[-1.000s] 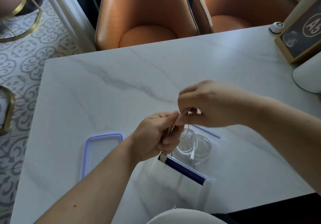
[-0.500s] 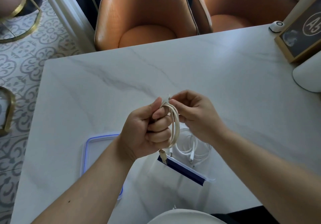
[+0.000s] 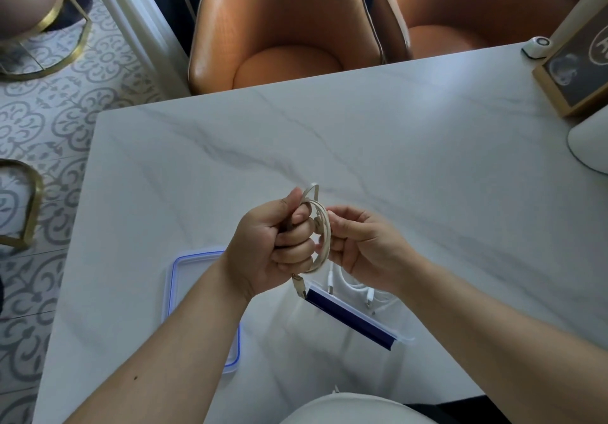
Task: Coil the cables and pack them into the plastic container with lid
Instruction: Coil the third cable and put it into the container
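Already one white cable (image 3: 357,287) lies coiled in the clear container (image 3: 362,320) just below the hands, while the left hand (image 3: 269,246) fists a beige cable (image 3: 320,236) wound around its fingers (image 3: 296,241), the right hand (image 3: 362,242) pinching the loops; packing it and fitting the lid (image 3: 194,279) remain.

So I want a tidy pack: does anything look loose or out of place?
Mostly tidy. One plug end dangles free below the beige coil gripped in the left hand; the right hand pinches its side. A white cable already lies in the container.
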